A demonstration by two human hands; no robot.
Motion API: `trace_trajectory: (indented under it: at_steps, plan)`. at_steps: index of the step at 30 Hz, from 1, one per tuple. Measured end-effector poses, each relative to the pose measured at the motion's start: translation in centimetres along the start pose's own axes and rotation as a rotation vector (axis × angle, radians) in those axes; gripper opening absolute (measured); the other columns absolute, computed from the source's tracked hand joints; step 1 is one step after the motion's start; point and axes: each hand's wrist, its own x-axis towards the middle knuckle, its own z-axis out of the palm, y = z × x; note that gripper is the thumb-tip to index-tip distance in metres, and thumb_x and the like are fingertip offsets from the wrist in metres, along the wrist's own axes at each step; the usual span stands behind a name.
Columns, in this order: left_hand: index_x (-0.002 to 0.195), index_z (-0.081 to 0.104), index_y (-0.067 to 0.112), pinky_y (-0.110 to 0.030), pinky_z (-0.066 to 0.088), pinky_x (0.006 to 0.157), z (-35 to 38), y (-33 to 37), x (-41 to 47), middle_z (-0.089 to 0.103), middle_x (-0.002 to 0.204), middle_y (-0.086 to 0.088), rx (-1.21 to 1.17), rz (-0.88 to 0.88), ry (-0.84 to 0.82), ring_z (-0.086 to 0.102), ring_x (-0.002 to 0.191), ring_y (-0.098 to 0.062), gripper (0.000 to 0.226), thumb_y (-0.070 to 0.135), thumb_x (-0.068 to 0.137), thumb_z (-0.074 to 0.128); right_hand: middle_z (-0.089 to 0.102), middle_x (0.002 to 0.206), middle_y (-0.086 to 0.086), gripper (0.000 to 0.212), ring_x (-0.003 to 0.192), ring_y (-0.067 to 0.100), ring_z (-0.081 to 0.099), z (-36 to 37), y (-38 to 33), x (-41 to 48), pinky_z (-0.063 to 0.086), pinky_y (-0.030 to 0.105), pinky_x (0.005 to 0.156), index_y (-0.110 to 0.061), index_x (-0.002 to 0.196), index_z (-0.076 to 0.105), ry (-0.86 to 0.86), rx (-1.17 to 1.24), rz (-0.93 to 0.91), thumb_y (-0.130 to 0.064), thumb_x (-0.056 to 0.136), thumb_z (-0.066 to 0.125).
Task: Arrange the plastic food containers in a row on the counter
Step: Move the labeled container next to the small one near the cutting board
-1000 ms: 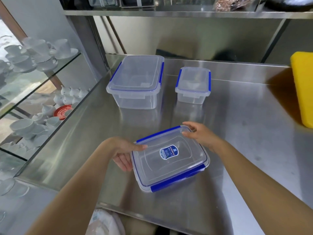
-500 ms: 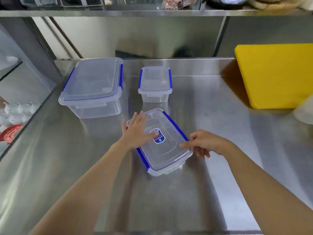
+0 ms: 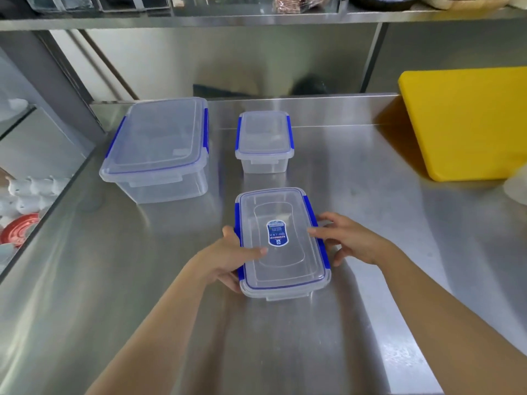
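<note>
Three clear plastic containers with blue clips sit on the steel counter [image 3: 370, 223]. A flat one with a blue label [image 3: 281, 243] lies nearest me, its long side pointing away. My left hand [image 3: 228, 258] grips its left edge, thumb on the lid. My right hand [image 3: 350, 240] holds its right edge, fingers spread along the blue clip. Behind it stands a small container [image 3: 263, 141]. A large deep container [image 3: 159, 146] stands at the back left.
A yellow cutting board [image 3: 467, 121] leans at the back right. A steel shelf [image 3: 256, 18] runs overhead. White cups and a red saucer [image 3: 20, 229] sit on a lower glass shelf past the counter's left edge. A white object [image 3: 516, 186] shows at the right edge.
The labelled container has been turned so its long side points away. My left hand moved from the lid top to the left edge. My right hand came up to the right edge.
</note>
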Motion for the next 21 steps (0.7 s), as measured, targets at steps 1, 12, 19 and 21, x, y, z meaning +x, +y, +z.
trace_trajectory:
  at_steps: [1,12,19,21]
  plan:
    - [0.125,0.027,0.019,-0.039,0.060,0.052,0.1,-0.2,0.0,0.055,0.100,0.007,-0.021,0.039,-0.018,0.069,0.080,-0.024,0.065,0.035,0.079,0.071,0.067,0.104,0.004,0.042,0.088,0.027,0.069,0.1,0.0,0.2,0.058,0.040,0.060,-0.022,0.115,0.051,-0.020,-0.006,0.003,-0.030,0.078,0.070]
    - [0.107,0.031,0.011,-0.055,0.058,0.070,4.2,4.5,2.8,0.057,0.115,-0.009,-0.140,0.223,0.064,0.064,0.098,-0.032,0.040,0.024,0.086,0.062,0.059,0.108,0.002,0.030,0.083,0.015,0.062,-3.3,0.4,1.1,0.054,0.030,0.064,-0.023,0.119,0.048,0.339,0.058,-0.042,-0.026,0.090,0.056]
    - [0.124,0.043,0.017,-0.042,0.052,0.095,7.5,8.7,5.9,0.059,0.127,-0.002,-0.092,0.511,-0.046,0.059,0.111,-0.016,0.068,0.024,0.068,0.081,0.051,0.112,0.001,0.038,0.093,0.017,0.050,-6.9,0.1,3.6,0.045,0.033,0.082,-0.013,0.130,0.042,0.645,-0.107,-0.043,-0.030,0.096,0.042]
    - [0.144,0.020,0.018,-0.043,0.032,0.114,8.2,9.3,6.9,0.035,0.148,-0.002,0.198,0.544,-0.057,0.033,0.138,-0.019,0.111,0.036,0.057,0.085,0.053,0.113,0.004,0.036,0.093,0.018,0.050,-8.1,-0.3,4.7,0.043,0.032,0.081,-0.011,0.127,0.043,0.658,-0.116,-0.044,-0.029,0.096,0.040]
